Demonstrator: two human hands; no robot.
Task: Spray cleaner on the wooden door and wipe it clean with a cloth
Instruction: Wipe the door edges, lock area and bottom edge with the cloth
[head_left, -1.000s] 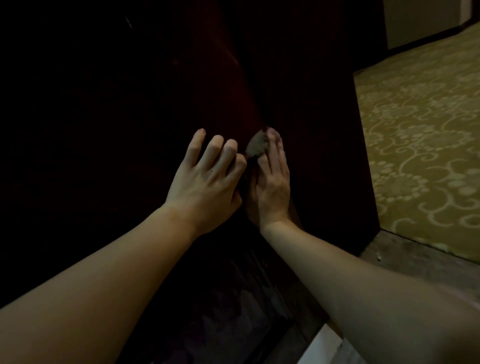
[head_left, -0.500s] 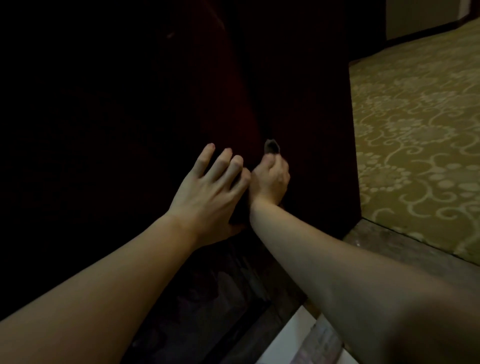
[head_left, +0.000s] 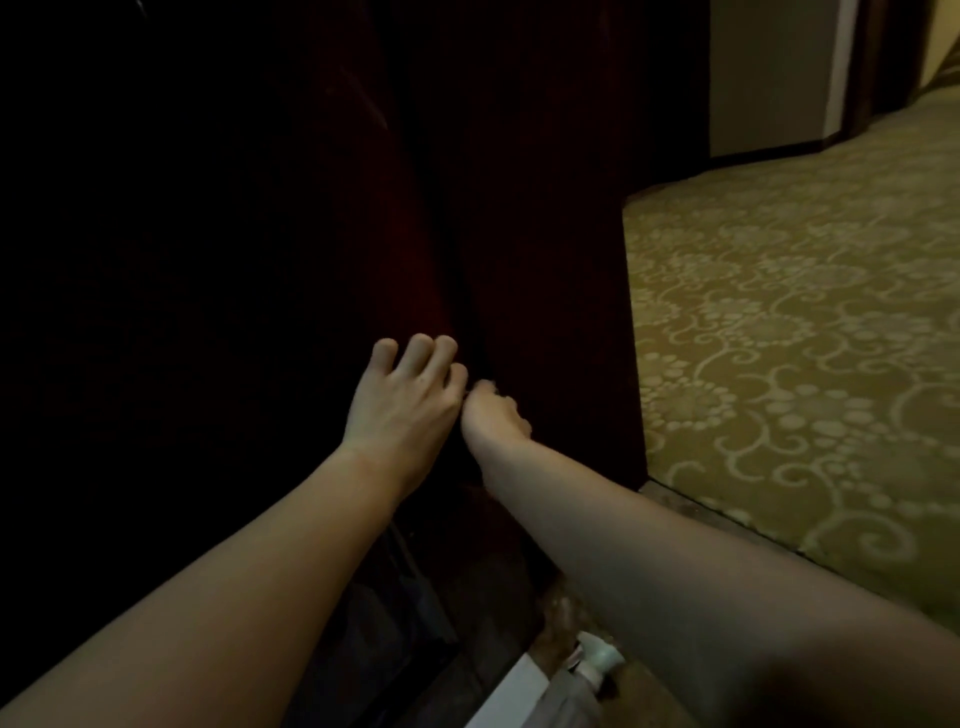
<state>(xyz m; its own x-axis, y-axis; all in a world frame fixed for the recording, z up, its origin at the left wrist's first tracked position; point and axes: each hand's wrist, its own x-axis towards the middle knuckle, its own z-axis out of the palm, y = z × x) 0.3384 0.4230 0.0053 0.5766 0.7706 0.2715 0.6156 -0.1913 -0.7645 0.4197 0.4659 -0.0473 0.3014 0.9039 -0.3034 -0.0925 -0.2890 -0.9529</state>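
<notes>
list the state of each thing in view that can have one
left hand: fingers spread, resting on the door
right hand: curled, pressed to the door; cloth not visible
wooden door: dark, wetness cannot be told
spray bottle: standing on the floor, unheld

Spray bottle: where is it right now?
Head view, bottom edge right of centre: the spray bottle sits low on the floor beneath the right forearm, near the foot of the wooden door; neither hand touches it.

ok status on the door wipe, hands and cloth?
Left hand spread flat on dark wooden door. Right hand curled at door edge; cloth not visible. Spray bottle on floor, clear of hands.
</notes>
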